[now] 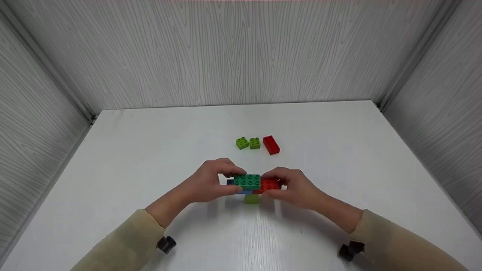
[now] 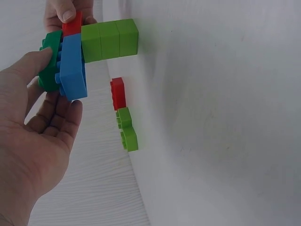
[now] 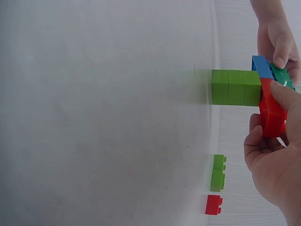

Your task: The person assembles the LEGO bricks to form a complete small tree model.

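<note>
My left hand (image 1: 214, 180) pinches a dark green eight-stud toy building brick (image 1: 247, 182) between thumb and fingers. It sits over a blue brick (image 2: 72, 66), and some of the blue brick's studs show in the gap between them in the left wrist view. On the other side, my right hand (image 1: 295, 186) grips a red brick (image 1: 271, 183) by its sides, end to end with the blue one. Both lie across the top of an upright column of three lime green bricks (image 2: 110, 40), which stands on the white table (image 1: 169, 131).
Beyond the hands, two small lime green bricks (image 1: 255, 143) lie side by side. Just right of them is a loose red brick (image 1: 271, 145), set at an angle. Pale wood-grain panels (image 1: 233, 52) rise behind the table and at both sides.
</note>
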